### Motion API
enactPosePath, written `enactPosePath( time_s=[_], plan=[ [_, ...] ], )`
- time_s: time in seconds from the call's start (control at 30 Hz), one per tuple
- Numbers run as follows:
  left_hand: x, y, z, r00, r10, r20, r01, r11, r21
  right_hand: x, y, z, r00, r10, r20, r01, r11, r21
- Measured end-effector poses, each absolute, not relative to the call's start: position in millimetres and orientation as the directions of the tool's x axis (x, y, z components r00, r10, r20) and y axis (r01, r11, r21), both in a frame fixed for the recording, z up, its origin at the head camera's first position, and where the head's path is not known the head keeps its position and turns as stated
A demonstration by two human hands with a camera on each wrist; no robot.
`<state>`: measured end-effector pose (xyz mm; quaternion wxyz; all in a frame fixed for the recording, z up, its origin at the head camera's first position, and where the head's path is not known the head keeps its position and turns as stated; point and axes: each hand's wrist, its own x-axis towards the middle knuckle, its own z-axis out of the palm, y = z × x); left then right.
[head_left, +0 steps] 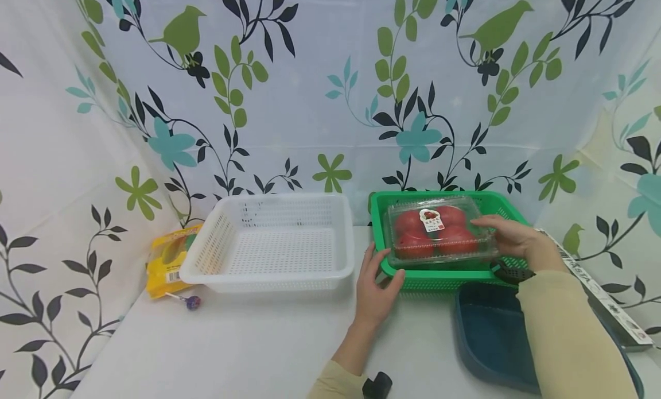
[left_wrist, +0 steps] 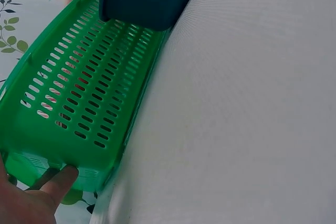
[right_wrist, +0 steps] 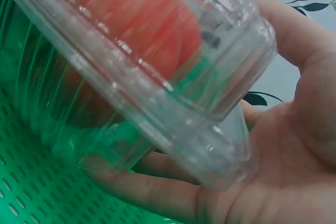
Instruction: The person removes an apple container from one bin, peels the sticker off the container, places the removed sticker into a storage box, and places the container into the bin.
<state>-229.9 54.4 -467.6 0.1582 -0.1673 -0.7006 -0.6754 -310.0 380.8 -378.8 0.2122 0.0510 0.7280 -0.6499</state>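
Note:
A clear plastic clamshell pack of several red tomatoes, with a white label on its lid, is at the green basket. My right hand grips the pack's right end; in the right wrist view, fingers pass under the pack and the thumb lies on the other side. In the head view the pack sits within the basket's rim, slightly tilted. My left hand rests at the basket's front left corner, fingers spread. The left wrist view shows its thumb against the basket's end wall.
A white basket stands left of the green one. Beside it lie a yellow bag and a lollipop. A dark blue bin sits under my right forearm, with a long narrow box along the right edge.

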Motion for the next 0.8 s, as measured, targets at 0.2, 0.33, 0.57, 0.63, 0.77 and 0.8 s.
enactPosePath(
  time_s=[0.2,0.33,0.57,0.63,0.77,0.8],
  plan=[
    [-230.6,53.8,-469.4,-0.890,0.021,0.456,0.456,0.014,0.890,-307.9,378.2,-379.1,-0.928,-0.150,-0.340,0.320,0.141,-0.937],
    [-230.6,53.0,-470.1,-0.889,0.025,0.458,0.459,0.012,0.889,-308.0,379.6,-380.8,-0.939,-0.135,-0.316,0.296,0.150,-0.943],
    [-230.4,52.2,-470.7,-0.907,0.032,0.419,0.419,0.008,0.908,-307.5,379.5,-379.9,-0.954,-0.121,-0.274,0.246,0.204,-0.947],
    [-230.5,52.5,-471.5,-0.907,0.032,0.419,0.420,0.013,0.908,-307.1,379.9,-378.1,-0.955,-0.113,-0.273,0.247,0.204,-0.947],
    [-230.0,52.8,-471.0,-0.905,0.033,0.425,0.425,0.018,0.905,-304.9,381.4,-373.6,-0.956,-0.104,-0.273,0.250,0.194,-0.949],
    [-229.7,52.7,-470.6,-0.905,0.033,0.424,0.424,0.018,0.905,-304.2,381.3,-372.6,-0.957,-0.100,-0.271,0.248,0.193,-0.949]
  ],
)
